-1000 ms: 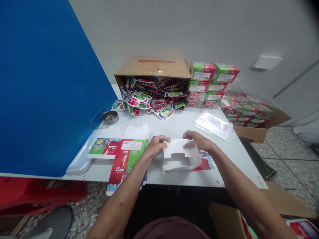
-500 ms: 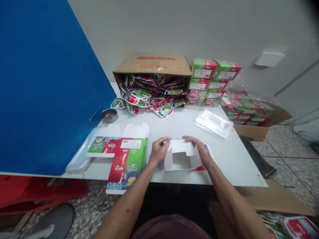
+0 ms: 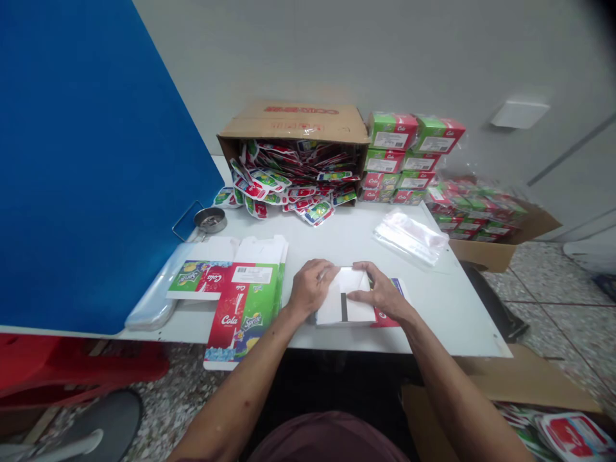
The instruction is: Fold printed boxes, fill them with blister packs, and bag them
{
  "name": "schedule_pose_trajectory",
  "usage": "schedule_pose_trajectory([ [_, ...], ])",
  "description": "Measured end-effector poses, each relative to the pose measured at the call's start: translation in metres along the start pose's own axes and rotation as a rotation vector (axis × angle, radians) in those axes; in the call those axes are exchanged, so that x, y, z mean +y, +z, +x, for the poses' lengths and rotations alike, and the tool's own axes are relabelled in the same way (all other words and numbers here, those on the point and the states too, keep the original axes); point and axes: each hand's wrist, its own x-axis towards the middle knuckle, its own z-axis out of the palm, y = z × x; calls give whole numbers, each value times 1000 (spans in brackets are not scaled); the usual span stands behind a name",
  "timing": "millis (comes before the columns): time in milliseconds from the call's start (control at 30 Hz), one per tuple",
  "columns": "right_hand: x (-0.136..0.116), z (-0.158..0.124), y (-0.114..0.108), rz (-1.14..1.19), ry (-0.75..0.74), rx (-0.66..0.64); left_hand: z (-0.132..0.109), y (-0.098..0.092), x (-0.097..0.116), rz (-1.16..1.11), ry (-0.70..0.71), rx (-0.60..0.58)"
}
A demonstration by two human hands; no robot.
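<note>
Grip clamped from both sides: your left hand (image 3: 310,290) and right hand (image 3: 380,297) press a folded white carton (image 3: 344,298), which lies flat on the white tabletop (image 3: 457,321), overlapping a printed cola carton blank (image 3: 387,316).

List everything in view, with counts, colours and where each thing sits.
table: one, white, under the work
cardboard box: one, brown, far table edge
die-cut printed cards: many, red and green, in and spilling from the box
printed cartons: many, green and red, stacked right of the box
plastic bags: a small pile, clear, table right
metal dish: one, silver, far left of the table
flat carton blank: at least one, red and green, table left
folded carton: one, white, between the hands
blue panel: one, blue, far left
left hand: one, on the carton's left
right hand: one, on the carton's right
</note>
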Motion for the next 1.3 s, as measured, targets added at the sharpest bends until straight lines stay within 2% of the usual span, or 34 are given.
schedule_pose_trajectory([
  [67,0,-1,0,-44,2,10,-7,-2,-9,-175,68,-43],
  [133,-2,-1,-2,-81,4,13,-16,-4,-18,-294,74,-96],
  [233,-5,-1,-5,-126,7,-3,-26,-7,-23,-372,-132,-147],
  [300,-6,-1,-6,-175,15,-7,-25,-13,-21,-378,-280,-244],
  [400,-7,1,-6,-265,40,-2,-16,-22,-16,-314,-361,-415],
  [533,-10,3,-4,-385,58,-13,-6,-26,-10,-147,-417,-453],
  [633,-13,4,-3,-475,85,-17,-7,-20,-11,-93,-438,-426],
  [767,-16,5,-2,-553,110,-29,-15,-8,-18,-127,-395,-342],
  [900,-18,5,-2,-530,116,-26,-17,2,-18,-86,-422,-233],
  [1000,-15,3,-4,-497,107,-24,-17,5,-12,-115,-472,-194],
  [1067,-10,3,-5,-479,68,-37,-18,7,-8,-169,-458,-173],
  [1200,4,2,-7,-414,-21,6,-24,10,-5,-324,-293,-38],
  [1300,4,-9,-8,-325,-98,98,-28,11,-7,-382,-342,32],
])
